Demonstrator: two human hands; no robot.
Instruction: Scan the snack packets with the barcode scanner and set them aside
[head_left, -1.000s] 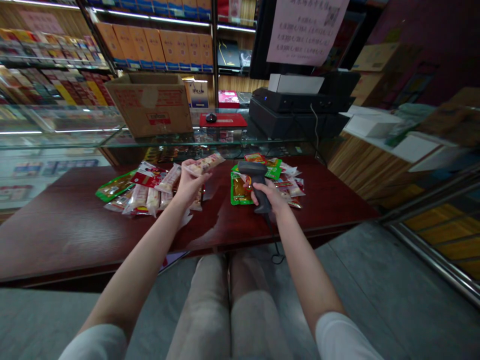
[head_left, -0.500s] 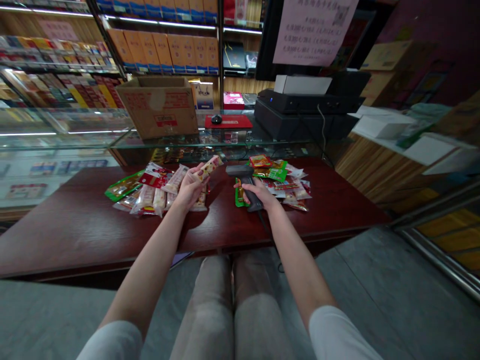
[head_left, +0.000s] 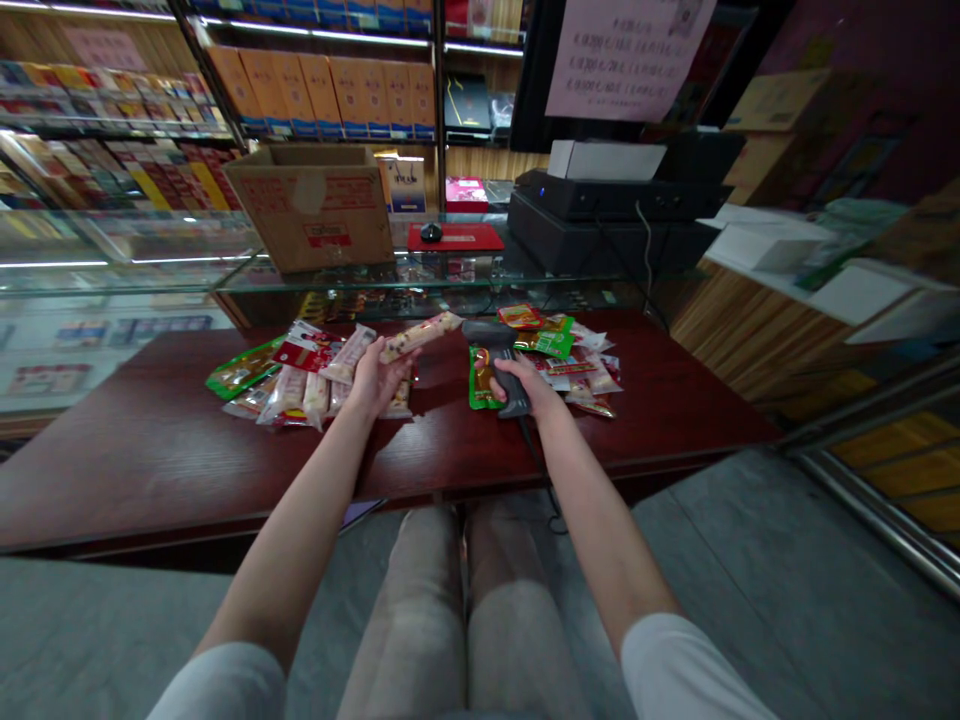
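Observation:
My left hand (head_left: 377,380) is closed on a clear-wrapped nougat-like snack bar (head_left: 421,336), pale with dark bits, held above the table and slanting up to the right. Around the grip of a dark barcode scanner (head_left: 513,385) my right hand (head_left: 525,384) is closed; the scanner's head points left, close to the bar's far end. Beside my left hand lies a pile of similar wrapped bars (head_left: 289,392) with a red packet (head_left: 306,346) and a green packet (head_left: 241,372). Under and behind the scanner is a green-edged packet (head_left: 480,378).
Several snack packets (head_left: 574,368) are heaped right of my right hand on the dark red table (head_left: 420,460). Behind stands a glass counter with a cardboard box (head_left: 319,215), a mouse (head_left: 430,232) on a red mat, and a black machine (head_left: 607,235). The scanner's cable (head_left: 536,455) hangs over the table's front edge.
The bar in my left hand has turned flatter, its far end shifting right towards the scanner. My right hand and the scanner have moved slightly right. The camera view has shifted a little.

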